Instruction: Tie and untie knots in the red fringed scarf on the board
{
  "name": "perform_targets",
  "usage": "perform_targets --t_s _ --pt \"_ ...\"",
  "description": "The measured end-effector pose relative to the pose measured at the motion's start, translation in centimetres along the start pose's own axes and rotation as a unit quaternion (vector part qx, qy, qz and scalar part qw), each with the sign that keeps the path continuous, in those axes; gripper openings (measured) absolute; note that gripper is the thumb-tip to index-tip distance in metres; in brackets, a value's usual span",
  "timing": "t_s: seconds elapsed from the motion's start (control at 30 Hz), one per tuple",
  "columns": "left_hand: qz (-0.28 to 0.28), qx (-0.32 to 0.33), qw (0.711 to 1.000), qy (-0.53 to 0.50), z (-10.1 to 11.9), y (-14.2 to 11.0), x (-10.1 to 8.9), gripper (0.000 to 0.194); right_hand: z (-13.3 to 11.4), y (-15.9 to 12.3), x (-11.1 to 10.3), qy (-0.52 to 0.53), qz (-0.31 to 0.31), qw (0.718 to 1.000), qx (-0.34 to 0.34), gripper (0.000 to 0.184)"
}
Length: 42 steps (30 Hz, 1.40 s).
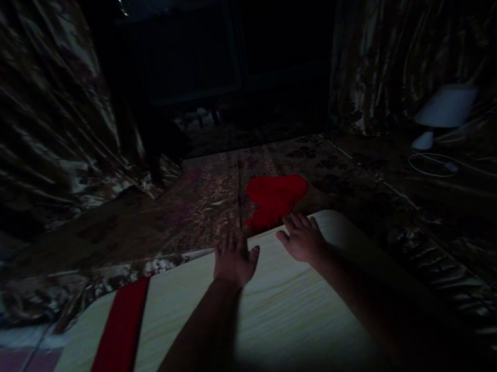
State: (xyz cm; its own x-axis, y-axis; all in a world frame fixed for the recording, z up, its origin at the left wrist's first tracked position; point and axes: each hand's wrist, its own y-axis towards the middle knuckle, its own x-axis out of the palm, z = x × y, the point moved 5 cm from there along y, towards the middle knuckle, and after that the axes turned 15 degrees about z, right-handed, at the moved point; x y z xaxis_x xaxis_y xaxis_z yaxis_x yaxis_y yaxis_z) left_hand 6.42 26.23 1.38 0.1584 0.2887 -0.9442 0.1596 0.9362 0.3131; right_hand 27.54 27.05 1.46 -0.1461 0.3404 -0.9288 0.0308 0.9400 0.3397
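Note:
A pale, wood-grained tabletop (289, 307) with rounded corners lies under both my arms. My left hand (235, 259) rests flat near its far edge, fingers spread and thumb pointing right. To the right of it, my right hand (302, 237) also lies on the far edge with its fingers apart. Just beyond the fingertips a crumpled red cloth (278, 195) sits on a patterned fabric cover (203, 200). Whether the right fingertips touch the cloth, I cannot tell. A red strip (115, 357) crosses the left part of the tabletop.
Patterned curtains (51, 105) hang on the left and right of a dark window (186, 49). At the right stands a small white lamp (447, 106) with a loose white cable (433, 169). Pleated fabric trim (459, 290) runs down the right side. The lower left corner is pixelated.

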Motion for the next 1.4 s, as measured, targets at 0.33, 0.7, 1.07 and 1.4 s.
perform_targets --t_s 0.33,0.7,1.07,1.4 --pt "0.017 -0.019 0.999 -0.041 0.5 -18.3 -6.3 0.075 -6.7 -14.8 -5.6 -0.011 0.063 0.998 -0.016 0.06" --pt "0.052 -0.019 0.997 -0.049 2.2 -23.2 -8.9 0.072 -8.2 -21.5 -8.7 -0.006 0.114 0.992 -0.063 0.049" --pt "0.086 0.027 0.992 -0.09 0.8 -23.8 -9.4 0.057 -8.5 -19.1 -7.1 -0.031 0.092 0.992 -0.075 0.051" --pt "0.101 0.027 0.99 -0.098 1.2 -23.3 -9.8 0.049 -8.3 -18.6 -6.9 -0.034 0.092 0.993 -0.07 0.05"
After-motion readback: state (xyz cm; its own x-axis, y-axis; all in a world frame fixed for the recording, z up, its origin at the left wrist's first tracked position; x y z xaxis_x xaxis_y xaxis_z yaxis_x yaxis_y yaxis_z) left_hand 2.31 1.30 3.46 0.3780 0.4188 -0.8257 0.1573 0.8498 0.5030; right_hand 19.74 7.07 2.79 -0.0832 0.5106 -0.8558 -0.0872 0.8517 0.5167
